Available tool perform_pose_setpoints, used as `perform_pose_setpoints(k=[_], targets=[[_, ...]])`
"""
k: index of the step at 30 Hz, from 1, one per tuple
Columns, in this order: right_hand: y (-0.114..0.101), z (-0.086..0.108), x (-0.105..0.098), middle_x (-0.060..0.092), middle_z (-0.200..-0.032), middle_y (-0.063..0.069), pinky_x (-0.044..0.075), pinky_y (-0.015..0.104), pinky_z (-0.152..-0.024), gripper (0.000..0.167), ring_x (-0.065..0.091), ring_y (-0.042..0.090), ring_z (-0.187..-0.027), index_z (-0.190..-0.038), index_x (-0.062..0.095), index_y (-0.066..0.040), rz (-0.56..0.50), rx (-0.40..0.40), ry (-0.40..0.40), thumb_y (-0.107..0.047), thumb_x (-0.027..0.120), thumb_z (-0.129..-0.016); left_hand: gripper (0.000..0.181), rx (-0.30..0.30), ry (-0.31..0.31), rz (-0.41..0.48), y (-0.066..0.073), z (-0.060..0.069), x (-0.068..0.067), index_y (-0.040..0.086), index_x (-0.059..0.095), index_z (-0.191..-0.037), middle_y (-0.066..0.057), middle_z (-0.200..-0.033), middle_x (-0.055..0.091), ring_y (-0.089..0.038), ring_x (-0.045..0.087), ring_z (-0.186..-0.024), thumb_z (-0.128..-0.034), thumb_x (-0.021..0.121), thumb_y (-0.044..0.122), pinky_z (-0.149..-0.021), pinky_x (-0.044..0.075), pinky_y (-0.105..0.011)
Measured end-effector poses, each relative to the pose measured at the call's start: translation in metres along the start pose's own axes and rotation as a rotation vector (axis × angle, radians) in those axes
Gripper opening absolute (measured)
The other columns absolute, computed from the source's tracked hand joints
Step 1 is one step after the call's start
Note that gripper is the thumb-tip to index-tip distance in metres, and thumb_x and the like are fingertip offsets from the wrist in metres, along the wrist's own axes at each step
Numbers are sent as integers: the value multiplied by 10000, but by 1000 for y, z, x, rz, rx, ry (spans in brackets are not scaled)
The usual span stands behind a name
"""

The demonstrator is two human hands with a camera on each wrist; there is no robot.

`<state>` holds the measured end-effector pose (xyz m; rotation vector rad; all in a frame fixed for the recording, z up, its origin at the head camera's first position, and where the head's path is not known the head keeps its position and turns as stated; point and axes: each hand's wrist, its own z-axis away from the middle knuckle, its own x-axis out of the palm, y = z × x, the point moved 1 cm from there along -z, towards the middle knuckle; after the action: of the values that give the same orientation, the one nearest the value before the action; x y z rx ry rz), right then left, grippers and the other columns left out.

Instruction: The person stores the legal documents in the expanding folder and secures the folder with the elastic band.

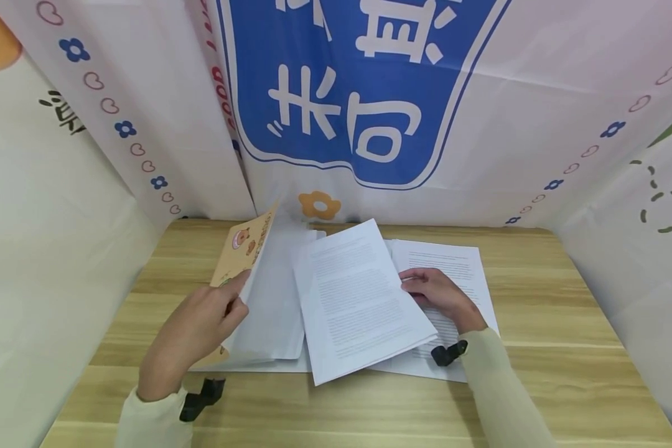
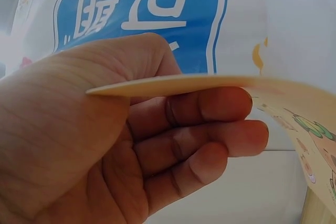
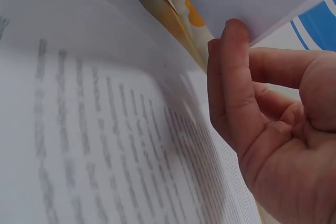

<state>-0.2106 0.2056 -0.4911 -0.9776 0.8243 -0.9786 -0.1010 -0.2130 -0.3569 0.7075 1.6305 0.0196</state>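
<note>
The left hand grips the raised, decorated orange cover of a folder, its edge lying between thumb and fingers in the left wrist view. Translucent sleeves stand beside the cover, partly lifted. In the middle, a few printed sheets lie slanted over the folder. At their right edge the right hand pinches the sheets; the right wrist view shows its fingers against the paper. Beneath that hand lies another printed page on the folder's right side. What the sheets cover is hidden.
The wood-grain table extends around the folder. White cloth printed with a blue sign, flowers and hearts hangs behind it, and pale cloth walls stand at both sides. Each wrist wears a black strap.
</note>
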Motion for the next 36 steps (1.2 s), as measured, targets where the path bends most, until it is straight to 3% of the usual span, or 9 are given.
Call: perform_pose_setpoints(k=[12,23,36], targets=[[-7,-14,11,679,-1170,170,564,303,-780,385,676,196,-941,-1358,599,50,-30,13,55,-97,620,-1002,509,-29,-19,5,2,-1,0,-109,544,-1415,124,-560,329,-13,274,-467,-918,531,-2,-443,262,-223],[-20,-19,17,656,-1240,174,555,301,-802,375,659,227,-1000,-1367,616,-9,-36,31,138,-128,608,-1012,501,6,2,3,0,0,0,-111,554,-1404,146,-562,316,11,254,-474,-912,530,-19,-438,256,-217],[-23,-17,23,655,-1235,181,555,303,-796,367,653,231,-990,-1348,625,9,-81,31,119,-103,625,-999,491,8,-3,10,1,0,0,-135,546,-1396,147,-552,319,11,257,-461,-922,528,-10,-427,265,-217]])
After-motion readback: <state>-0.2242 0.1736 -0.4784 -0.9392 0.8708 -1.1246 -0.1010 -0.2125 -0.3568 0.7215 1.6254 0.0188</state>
